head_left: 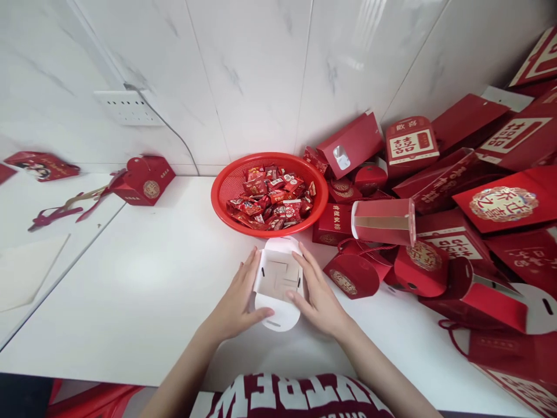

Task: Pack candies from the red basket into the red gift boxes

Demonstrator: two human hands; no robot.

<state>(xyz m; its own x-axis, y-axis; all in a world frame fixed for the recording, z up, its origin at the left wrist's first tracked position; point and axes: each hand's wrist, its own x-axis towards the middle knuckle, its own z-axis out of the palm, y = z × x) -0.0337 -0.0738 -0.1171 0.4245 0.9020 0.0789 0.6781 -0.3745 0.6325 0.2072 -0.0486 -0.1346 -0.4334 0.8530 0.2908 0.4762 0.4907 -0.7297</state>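
Between my two hands stands a small gift box [275, 271] with its top unfolded, showing a white inside, slots in the flaps and interlocked bottom panels. My left hand [237, 302] presses along the box's left side, its thumb on the near rounded flap. Along the right side rests my right hand [319, 293], fingers on the outer wall and thumb over the inner edge. Just beyond the box sits a red plastic basket [221, 188] holding many wrapped candies [276, 197]. The box's outer faces are mostly hidden.
Red gift boxes [496, 203] are heaped on the right, one lying on its side [383, 222] near the basket. At the left stands a ribboned red box [145, 180]. A cable [169, 128] runs from a wall socket [128, 108] down behind the white table [143, 290].
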